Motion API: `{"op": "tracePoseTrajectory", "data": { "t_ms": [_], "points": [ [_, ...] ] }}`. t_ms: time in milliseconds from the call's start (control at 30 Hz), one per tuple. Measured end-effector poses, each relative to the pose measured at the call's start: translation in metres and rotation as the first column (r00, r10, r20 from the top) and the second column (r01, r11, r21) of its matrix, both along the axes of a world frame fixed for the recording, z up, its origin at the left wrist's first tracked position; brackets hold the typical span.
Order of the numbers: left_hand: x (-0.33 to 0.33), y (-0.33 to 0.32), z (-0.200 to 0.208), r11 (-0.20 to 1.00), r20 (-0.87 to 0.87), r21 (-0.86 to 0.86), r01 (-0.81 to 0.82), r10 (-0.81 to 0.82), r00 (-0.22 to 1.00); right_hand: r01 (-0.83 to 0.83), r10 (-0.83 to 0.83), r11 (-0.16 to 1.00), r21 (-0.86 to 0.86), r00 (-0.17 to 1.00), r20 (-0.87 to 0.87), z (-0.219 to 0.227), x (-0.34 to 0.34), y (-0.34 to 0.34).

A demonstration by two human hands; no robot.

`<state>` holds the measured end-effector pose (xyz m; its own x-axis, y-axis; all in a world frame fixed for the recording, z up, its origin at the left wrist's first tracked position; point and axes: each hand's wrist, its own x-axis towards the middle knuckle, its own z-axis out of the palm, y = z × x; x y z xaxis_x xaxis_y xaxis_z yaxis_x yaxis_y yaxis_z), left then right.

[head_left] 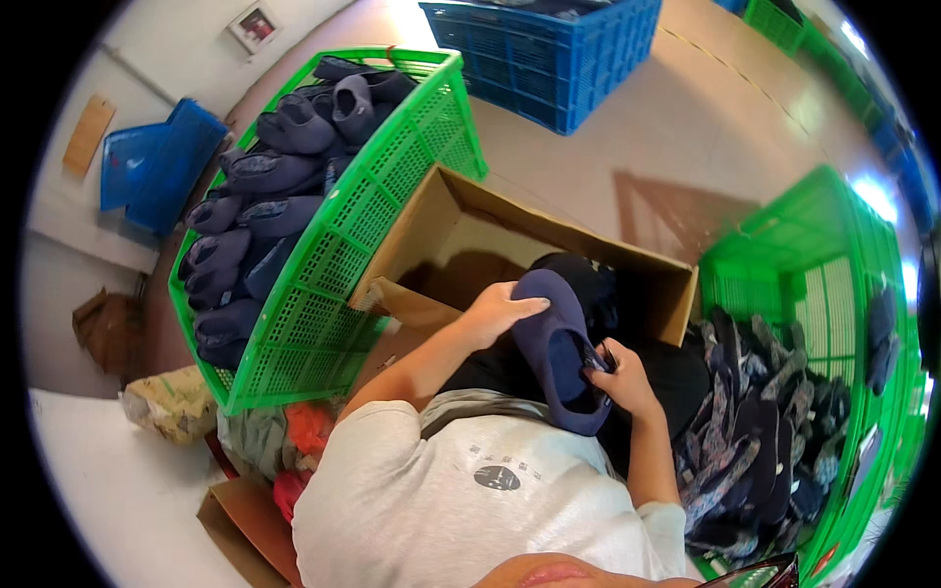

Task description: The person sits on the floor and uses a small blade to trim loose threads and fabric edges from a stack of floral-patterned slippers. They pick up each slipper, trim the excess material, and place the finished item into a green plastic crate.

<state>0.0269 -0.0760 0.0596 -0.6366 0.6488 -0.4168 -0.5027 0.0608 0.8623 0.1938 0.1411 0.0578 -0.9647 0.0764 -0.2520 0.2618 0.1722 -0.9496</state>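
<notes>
A navy blue clog [551, 306] is held over my lap, toe end up and away from me, its opening turned toward me. My left hand [498, 316] grips it near the toe, thumb on top and the other fingers out of sight underneath. At the side of the opening, my right hand [625, 376] is closed on the clog's edge, with something thin and dark showing at its fingers. I cannot make out whether that is a lining or part of the rim. Just beyond the clog stands an open cardboard box [578, 230] with dark items inside.
To the left, a tilted green crate [328, 279] holds many navy clogs [265, 171]. At the right, another green crate [828, 265] contains a pile of dark patterned fabric liners [745, 431]. A blue crate [520, 69] stands on the floor ahead. Bags and cloth lie at lower left.
</notes>
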Motion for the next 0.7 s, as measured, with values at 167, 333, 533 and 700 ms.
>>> {"op": "tracePoseTrajectory", "data": {
  "t_ms": [167, 333, 533, 700],
  "points": [
    [0.019, 0.011, 0.049, 0.959, -0.670, -0.144, -0.246, 0.089, 0.737, 0.275, -0.274, 0.929, 0.249, 0.961, -0.038, -0.048, 0.022, 0.005],
    [0.060, 0.027, 0.063, 0.988, -0.780, 0.008, -0.154, 0.102, 0.617, 0.467, -0.443, 0.876, -0.118, 0.877, 0.185, -0.049, 0.026, 0.012],
    [0.047, 0.019, 0.075, 0.947, -0.684, -0.317, -0.051, -0.190, 0.704, 0.532, -0.528, 0.846, -0.025, 0.844, 0.096, -0.070, 0.043, 0.033],
    [0.041, 0.004, 0.086, 0.848, -0.657, -0.530, -0.009, -0.404, 0.637, 0.360, -0.354, 0.933, -0.022, 0.924, 0.143, -0.066, 0.040, 0.030]
  ]
}}
